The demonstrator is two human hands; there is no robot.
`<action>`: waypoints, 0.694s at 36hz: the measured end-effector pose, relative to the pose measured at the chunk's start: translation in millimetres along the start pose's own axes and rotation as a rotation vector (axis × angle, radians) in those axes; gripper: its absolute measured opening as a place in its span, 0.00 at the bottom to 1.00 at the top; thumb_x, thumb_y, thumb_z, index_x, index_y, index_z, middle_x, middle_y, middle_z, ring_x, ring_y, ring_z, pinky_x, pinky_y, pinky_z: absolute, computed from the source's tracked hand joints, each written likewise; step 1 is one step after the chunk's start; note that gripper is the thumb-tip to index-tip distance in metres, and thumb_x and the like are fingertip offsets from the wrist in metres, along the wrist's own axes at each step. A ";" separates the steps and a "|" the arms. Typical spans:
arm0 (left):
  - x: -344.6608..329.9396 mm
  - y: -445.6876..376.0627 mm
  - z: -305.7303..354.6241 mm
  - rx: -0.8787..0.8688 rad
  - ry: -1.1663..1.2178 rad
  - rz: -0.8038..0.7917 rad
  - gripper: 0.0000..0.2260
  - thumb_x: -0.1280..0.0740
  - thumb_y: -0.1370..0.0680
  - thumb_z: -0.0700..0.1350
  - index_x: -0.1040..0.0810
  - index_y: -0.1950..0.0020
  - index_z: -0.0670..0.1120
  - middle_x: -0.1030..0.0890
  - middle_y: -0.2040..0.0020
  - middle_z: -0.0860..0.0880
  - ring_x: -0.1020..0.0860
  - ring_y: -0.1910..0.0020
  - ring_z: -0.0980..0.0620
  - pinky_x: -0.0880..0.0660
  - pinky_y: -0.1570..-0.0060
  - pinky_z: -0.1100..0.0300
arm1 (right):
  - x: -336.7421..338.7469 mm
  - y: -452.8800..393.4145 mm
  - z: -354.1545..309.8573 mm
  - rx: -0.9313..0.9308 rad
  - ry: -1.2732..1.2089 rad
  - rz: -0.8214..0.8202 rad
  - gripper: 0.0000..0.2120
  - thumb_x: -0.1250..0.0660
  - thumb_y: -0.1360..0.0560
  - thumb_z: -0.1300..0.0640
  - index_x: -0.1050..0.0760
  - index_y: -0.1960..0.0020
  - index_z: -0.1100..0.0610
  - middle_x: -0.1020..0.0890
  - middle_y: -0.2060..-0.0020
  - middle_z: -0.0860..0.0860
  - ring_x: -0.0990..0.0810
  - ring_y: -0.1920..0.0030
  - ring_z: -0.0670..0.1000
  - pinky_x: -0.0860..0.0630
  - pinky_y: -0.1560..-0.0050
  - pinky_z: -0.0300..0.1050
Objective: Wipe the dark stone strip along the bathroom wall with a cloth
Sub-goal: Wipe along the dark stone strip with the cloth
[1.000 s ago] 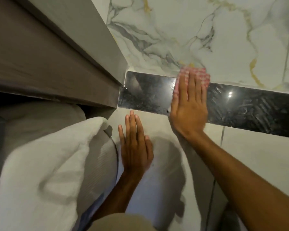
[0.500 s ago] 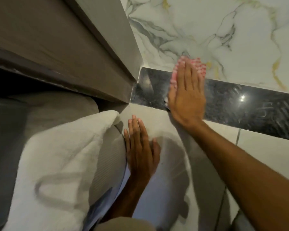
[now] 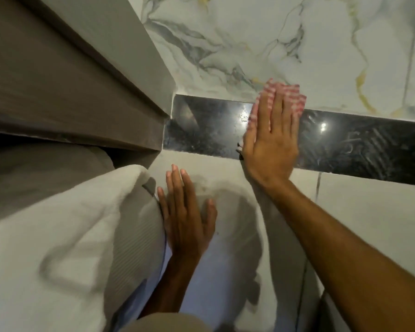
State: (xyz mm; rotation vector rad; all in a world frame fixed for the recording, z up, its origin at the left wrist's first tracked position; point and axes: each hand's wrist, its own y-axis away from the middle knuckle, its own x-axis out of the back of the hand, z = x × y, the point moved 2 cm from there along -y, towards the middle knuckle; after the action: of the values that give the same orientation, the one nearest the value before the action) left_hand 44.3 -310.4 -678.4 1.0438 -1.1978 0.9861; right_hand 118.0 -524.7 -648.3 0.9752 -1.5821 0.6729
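A glossy dark stone strip (image 3: 209, 130) runs across the wall between veined white marble above and plain pale tile below. My right hand (image 3: 271, 140) lies flat on the strip, fingers together, pressing a red-and-white checked cloth (image 3: 290, 95) against it; the cloth shows past my fingertips and along my thumb side. My left hand (image 3: 185, 216) rests flat and spread on the pale tile below the strip, holding nothing. Streaky smear marks show on the strip to the right of my hand.
A grey-brown wooden frame (image 3: 82, 92) juts out at the left and meets the strip's left end. A white towel (image 3: 58, 236) hangs at lower left beside my left hand. Marble wall (image 3: 273, 32) fills the top.
My right hand and the cloth slid left along the strip, then back a little to the right. My left hand stayed flat on the tile.
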 end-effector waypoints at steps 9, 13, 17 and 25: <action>24.2 3.2 8.8 -0.085 0.045 -0.014 0.34 0.51 0.11 0.59 0.40 0.12 0.38 0.43 0.11 0.35 0.43 0.11 0.35 0.43 0.14 0.31 | 11.8 120.3 56.7 0.226 -0.005 -0.072 0.29 0.42 0.12 0.48 0.36 0.12 0.55 0.36 0.12 0.57 0.38 0.11 0.58 0.37 0.11 0.59; 26.7 6.3 35.2 -0.254 0.036 -0.041 0.33 0.45 0.14 0.56 0.36 0.14 0.37 0.38 0.13 0.33 0.38 0.14 0.31 0.34 0.19 0.28 | 29.5 137.3 116.3 -0.243 0.046 0.020 0.31 0.48 0.11 0.49 0.42 0.11 0.58 0.40 0.11 0.58 0.41 0.10 0.61 0.40 0.11 0.62; 12.8 4.8 77.4 -0.452 0.067 -0.051 0.33 0.44 0.14 0.58 0.35 0.14 0.39 0.36 0.14 0.34 0.36 0.15 0.32 0.36 0.17 0.28 | 30.9 50.9 117.7 -0.586 0.063 0.246 0.31 0.51 0.10 0.48 0.47 0.10 0.61 0.43 0.11 0.61 0.44 0.10 0.63 0.43 0.10 0.64; 1.1 -0.4 103.1 -0.418 0.049 -0.037 0.31 0.46 0.12 0.53 0.40 0.12 0.38 0.39 0.12 0.34 0.39 0.13 0.34 0.41 0.14 0.33 | 10.9 53.3 90.6 0.124 -0.025 0.060 0.31 0.46 0.11 0.47 0.44 0.10 0.54 0.42 0.10 0.57 0.45 0.09 0.57 0.47 0.08 0.58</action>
State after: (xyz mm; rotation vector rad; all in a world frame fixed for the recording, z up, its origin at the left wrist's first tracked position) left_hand 21.0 -410.6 -670.5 0.7035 -1.2714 0.6874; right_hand 25.9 -576.2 -654.9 1.0334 -1.6121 0.8111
